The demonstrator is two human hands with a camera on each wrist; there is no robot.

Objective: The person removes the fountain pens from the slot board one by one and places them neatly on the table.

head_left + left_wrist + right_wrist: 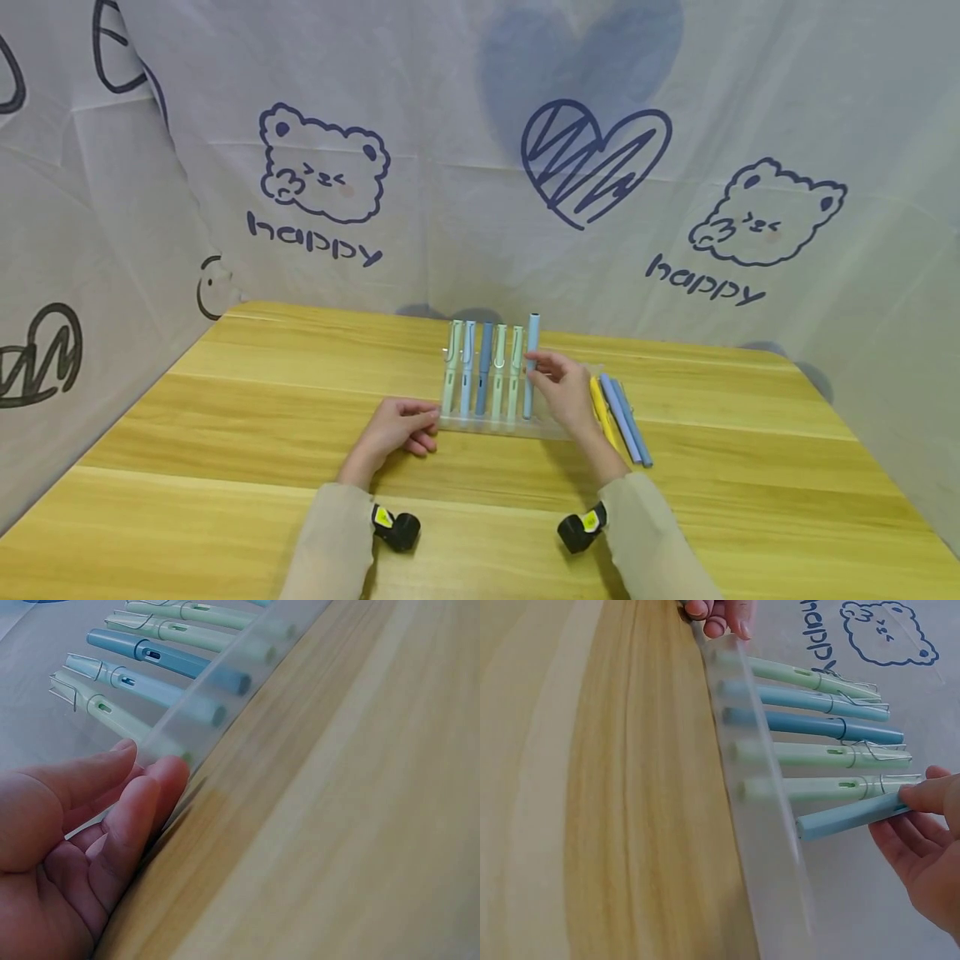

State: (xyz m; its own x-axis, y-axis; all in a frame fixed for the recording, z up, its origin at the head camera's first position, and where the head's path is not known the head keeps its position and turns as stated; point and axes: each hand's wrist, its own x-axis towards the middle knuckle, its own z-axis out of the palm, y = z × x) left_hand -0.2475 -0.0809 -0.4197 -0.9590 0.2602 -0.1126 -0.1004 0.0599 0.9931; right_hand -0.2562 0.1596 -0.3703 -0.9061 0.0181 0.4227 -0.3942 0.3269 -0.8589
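Standing near-upright, right of other pens (484, 358), light-blue pen (533, 335) is pinched by right hand (566, 393), lower end at rack (551, 430) lip; rack's left corner is gripped by left hand (401, 427).

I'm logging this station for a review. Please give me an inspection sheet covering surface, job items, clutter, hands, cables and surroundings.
Surface: wood-grain table.
Job items: clear rack holds five pens in a row: three light green, one light blue, one darker blue; the lower end of a sixth pen, light blue, is at the rack's rim, seating unclear.
Clutter: three loose pens, yellow, lilac and blue, lie right of the rack.
Left hand: holds the rack's left end.
Right hand: pinches the sixth pen.
Cables: nothing seen.
Surroundings: pale cloth with dark drawings hangs behind.
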